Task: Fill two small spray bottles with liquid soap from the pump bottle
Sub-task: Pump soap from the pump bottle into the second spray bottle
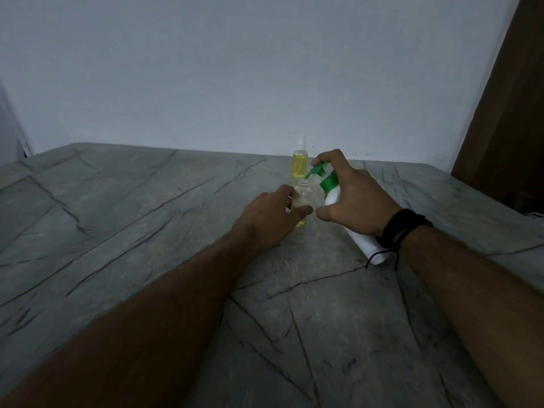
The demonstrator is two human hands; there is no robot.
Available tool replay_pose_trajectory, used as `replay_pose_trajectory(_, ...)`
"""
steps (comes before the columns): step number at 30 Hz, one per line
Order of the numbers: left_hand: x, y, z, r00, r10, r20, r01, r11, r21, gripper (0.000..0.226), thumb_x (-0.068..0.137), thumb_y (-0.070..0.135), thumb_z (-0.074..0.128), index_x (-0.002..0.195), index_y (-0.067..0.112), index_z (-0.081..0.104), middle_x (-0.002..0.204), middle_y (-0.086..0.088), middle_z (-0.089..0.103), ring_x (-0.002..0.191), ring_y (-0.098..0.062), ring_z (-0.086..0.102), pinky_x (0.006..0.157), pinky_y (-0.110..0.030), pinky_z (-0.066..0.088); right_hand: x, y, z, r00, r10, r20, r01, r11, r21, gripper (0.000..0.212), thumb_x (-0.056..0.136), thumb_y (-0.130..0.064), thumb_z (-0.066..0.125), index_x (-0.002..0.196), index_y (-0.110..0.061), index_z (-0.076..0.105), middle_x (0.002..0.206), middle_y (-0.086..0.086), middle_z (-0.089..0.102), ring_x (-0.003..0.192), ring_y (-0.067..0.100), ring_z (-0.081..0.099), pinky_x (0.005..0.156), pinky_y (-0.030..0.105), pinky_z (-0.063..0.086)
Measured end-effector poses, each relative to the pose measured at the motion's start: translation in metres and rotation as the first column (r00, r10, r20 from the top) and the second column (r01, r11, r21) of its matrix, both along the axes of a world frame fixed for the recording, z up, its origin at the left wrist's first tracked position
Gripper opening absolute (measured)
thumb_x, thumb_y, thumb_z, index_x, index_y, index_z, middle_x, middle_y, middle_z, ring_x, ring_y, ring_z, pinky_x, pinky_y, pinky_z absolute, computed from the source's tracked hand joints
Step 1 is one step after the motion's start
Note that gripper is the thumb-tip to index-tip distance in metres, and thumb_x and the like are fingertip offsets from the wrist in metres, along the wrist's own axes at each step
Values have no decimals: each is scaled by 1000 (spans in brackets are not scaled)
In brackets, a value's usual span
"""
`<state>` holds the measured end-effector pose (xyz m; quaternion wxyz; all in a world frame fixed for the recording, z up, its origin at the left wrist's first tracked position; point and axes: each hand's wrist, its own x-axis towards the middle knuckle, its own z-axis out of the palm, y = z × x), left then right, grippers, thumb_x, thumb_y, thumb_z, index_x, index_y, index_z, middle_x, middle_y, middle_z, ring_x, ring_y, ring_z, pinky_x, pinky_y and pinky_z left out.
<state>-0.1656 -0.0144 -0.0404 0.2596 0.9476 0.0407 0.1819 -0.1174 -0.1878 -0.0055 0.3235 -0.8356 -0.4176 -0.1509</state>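
My left hand point(272, 217) grips a small clear spray bottle point(302, 195) that stands uncapped on the grey stone table point(147, 231), with a little yellow liquid at its bottom. My right hand point(350, 192) holds a white pump bottle point(365, 244) tilted toward it, a finger resting on the green pump head point(319, 172). The green spout points down at the open neck of the small bottle. Behind them a second small spray bottle point(300, 160), capped and full of yellow liquid, stands near the wall.
A pale wall point(235, 69) runs along the table's far edge. A dark wooden door or frame point(506, 113) stands at the right. A black cord bracelet point(403, 228) is on my right wrist.
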Motion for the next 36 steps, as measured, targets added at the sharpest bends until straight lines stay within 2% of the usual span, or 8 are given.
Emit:
replay_pose_trajectory(3, 0, 0, 0, 1000, -1, -3, 1, 1000, 2, 51, 91, 54, 55, 130, 22, 49, 125, -1, 63, 101, -17, 61, 85, -35, 53, -1, 0, 0, 1000, -10, 16, 10, 1000, -8, 79, 69, -16, 80, 135, -32, 40, 80, -12, 61, 62, 6, 58, 56, 18, 40)
replay_pose_trajectory(8, -1, 0, 0, 1000, -3, 7, 3, 1000, 5, 50, 91, 54, 55, 129, 22, 49, 125, -1, 63, 101, -17, 60, 86, -35, 52, 0, 0, 1, 1000, -5, -5, 5, 1000, -13, 75, 68, -14, 81, 130, -30, 40, 82, -10, 62, 68, 14, 62, 60, 27, 46)
replay_pose_trajectory(15, -2, 0, 0, 1000, -15, 15, 15, 1000, -11, 51, 91, 53, 56, 130, 21, 49, 126, -1, 63, 103, -17, 61, 88, -36, 53, 1, -1, 0, 1000, -8, 3, 8, 1000, -5, 78, 69, -15, 79, 134, -31, 40, 75, -8, 60, 63, 14, 60, 57, 25, 42)
replay_pose_trajectory(20, -2, -1, 2, 1000, -10, 2, 10, 1000, -5, 51, 91, 52, 56, 131, 21, 48, 127, -2, 62, 99, -16, 60, 84, -33, 53, 1, 0, 0, 1000, 2, -12, -2, 1000, -7, 75, 68, -16, 81, 129, -30, 40, 91, -6, 66, 72, 16, 65, 65, 32, 54)
replay_pose_trajectory(27, -1, -1, 1, 1000, -6, 8, 6, 1000, 0, 51, 92, 52, 56, 131, 21, 48, 126, -1, 63, 100, -16, 62, 85, -34, 53, 1, -1, 0, 1000, -4, -7, 4, 1000, -5, 79, 69, -15, 80, 134, -33, 39, 78, -8, 63, 64, 13, 62, 58, 24, 45)
replay_pose_trajectory(33, -3, -1, 0, 1000, -7, 23, 7, 1000, 3, 51, 91, 52, 57, 130, 21, 50, 125, -2, 63, 99, -17, 62, 84, -33, 52, 0, 0, 1, 1000, 9, -11, -9, 1000, -10, 75, 68, -15, 81, 129, -29, 40, 94, -4, 67, 73, 16, 65, 66, 33, 54)
replay_pose_trajectory(36, -2, 0, 0, 1000, -10, 25, 10, 1000, 12, 52, 92, 52, 56, 131, 20, 49, 126, -2, 63, 101, -17, 61, 84, -33, 52, 1, 0, 0, 1000, 5, -9, -5, 1000, -9, 76, 69, -16, 80, 132, -31, 40, 87, -8, 65, 69, 12, 63, 61, 26, 48)
